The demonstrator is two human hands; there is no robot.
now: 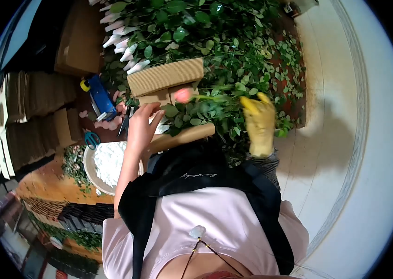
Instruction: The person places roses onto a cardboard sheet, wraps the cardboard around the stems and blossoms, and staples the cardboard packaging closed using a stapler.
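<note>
So the right side is all pale tiling (312, 60) with thin seams, then a curved grey patterned band (358, 88) and a smooth bluish-white surface (385, 139). Wall or floor? Honestly can't tell. Soft shadow (333, 137) across the tiles, dark red worktop (300, 104) alongside, orangey-brown floor (40, 180) lower left.

Head fisheye, facing forward, steeply down; pale-pink fabric shirt (219, 209) close, bottom centre; pink round flower (183, 96) farther, upper centre.
</note>
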